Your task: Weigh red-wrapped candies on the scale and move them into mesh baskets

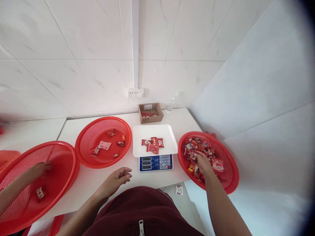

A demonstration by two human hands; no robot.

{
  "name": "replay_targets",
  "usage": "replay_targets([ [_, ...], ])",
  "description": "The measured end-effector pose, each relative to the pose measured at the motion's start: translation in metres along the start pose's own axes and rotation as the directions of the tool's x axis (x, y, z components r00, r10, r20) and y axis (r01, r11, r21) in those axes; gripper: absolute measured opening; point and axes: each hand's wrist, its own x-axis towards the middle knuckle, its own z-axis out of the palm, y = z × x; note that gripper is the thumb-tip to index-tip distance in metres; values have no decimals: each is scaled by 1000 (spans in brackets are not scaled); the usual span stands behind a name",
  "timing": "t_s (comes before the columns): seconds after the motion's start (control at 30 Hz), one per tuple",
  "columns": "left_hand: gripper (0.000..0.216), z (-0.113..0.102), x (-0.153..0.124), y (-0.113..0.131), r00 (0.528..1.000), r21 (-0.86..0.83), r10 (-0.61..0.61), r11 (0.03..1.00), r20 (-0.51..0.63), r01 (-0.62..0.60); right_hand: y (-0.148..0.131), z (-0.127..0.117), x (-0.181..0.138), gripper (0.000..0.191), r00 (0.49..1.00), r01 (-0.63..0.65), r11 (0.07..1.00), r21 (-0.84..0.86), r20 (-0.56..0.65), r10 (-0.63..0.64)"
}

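Note:
My right hand point(203, 163) reaches into the red basket point(232, 177) on the right, its fingers closed on a wrapped candy point(193, 156) among many red packets. Part of that grip is hidden by the pile. Above the table's front edge, my left hand point(115, 180) holds nothing, its fingers loosely bent and apart. Between my hands stands a digital scale point(156, 163) with a white tray point(140, 131). Several red wrapped candies point(153, 148) lie together on the tray.
A second red basket point(85, 139) holds a few scattered packets. Another person's hand point(40, 171) is inside the far-left red basket point(66, 190). Behind the scale stand a cardboard box point(153, 118) and a clear bottle point(172, 102), near the tiled wall.

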Motion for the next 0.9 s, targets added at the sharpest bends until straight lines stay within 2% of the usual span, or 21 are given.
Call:
replay_targets([
  [0.07, 46, 2, 0, 4, 1000, 7, -1, 1000, 6, 1, -16, 3, -9, 38, 999, -29, 965, 260, 46, 17],
  [0.13, 47, 5, -1, 7, 1000, 11, -4, 1000, 6, 4, -32, 10, -21, 40, 994, 4, 939, 345, 98, -40],
  [0.23, 47, 6, -1, 9, 1000, 14, 5, 1000, 6, -5, -48, 30, -36, 38, 966, 120, 971, 209, 201, -162],
  [0.33, 46, 5, -3, 7, 1000, 13, 22, 1000, -5, -22, -55, 55, -45, 36, 894, 294, 955, 37, 342, -289],
  [0.5, 48, 2, -6, -1, 999, 3, 25, 1000, -22, -24, -61, 90, -55, 33, 794, 546, 809, -219, 442, -416],
  [0.63, 45, 1, -8, -7, 998, -1, 39, 999, -40, -39, -73, 107, -61, 38, 723, 631, 721, -285, 552, -415],
  [0.77, 44, 1, -9, -11, 998, -11, 49, 999, -38, -50, -74, 118, -58, 42, 679, 719, 615, -323, 514, -524],
  [0.9, 43, -1, -10, -16, 997, -22, 60, 998, -53, -61, -60, 119, -54, 41, 677, 735, 563, -378, 451, -581],
])
